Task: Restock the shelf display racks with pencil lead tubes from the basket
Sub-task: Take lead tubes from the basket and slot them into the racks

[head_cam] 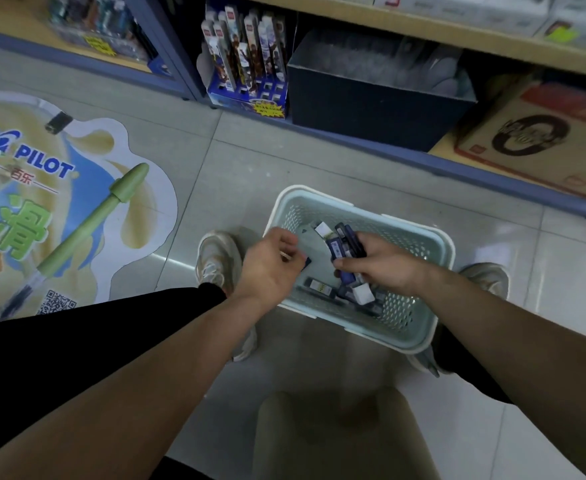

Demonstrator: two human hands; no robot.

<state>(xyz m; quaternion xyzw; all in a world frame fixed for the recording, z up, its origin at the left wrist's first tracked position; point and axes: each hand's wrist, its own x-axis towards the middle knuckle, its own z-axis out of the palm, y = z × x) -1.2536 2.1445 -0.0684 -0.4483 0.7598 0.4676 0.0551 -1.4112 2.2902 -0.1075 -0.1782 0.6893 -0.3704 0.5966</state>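
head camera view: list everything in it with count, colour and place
basket: one, pale green, on the floor
pencil lead tubes: several, dark blue and black, in the basket, some gripped as a bundle
floor sticker: one, blue, yellow, green, floor at left
pen display: one, blue, lowest shelf
box: one, dark, right of the pen display
carton: one, brown, lowest shelf, far right
shoes: two, beige, either side of the basket
left hand: one, over the basket's left rim, fingers curled
right hand: one, over the basket, gripping the tube bundle
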